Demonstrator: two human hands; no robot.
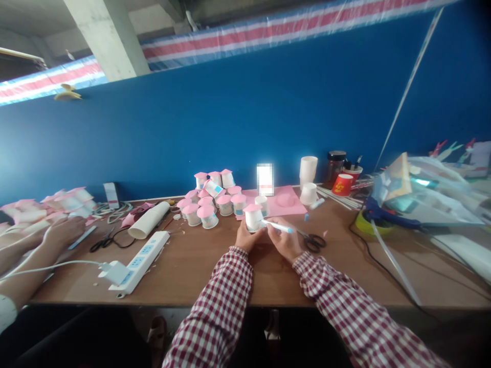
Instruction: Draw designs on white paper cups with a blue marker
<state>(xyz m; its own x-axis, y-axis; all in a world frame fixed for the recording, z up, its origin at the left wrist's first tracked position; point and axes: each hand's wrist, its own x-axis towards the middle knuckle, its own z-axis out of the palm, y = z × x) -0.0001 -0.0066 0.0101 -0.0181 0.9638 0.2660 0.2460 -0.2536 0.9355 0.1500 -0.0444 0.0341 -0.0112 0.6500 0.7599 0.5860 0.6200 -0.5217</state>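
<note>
My left hand (247, 238) is closed round the lower part of a white paper cup (253, 220) topped with a pink paper cone. Pinched in my right hand (284, 239) is a white and light-blue marker pen (282, 226), its tip at the cup's right side; whether it touches cannot be made out. Just behind stands a plain white cup (261, 205) on a pink paper sheet (289, 207). Several finished-looking cups with pink tops (207, 216) are grouped to the left, one lying tilted on the others. Scissors (315, 242) with black handles lie beside my right hand.
A white power strip (140, 261) with a plugged-in charger lies left of my arms, near a white paper roll (149, 220). Another person's hands (63, 230) are at the far left. Stacked white cups (308, 171), a red cup (342, 184) and a glue-gun-like blue tool (389, 213) are right.
</note>
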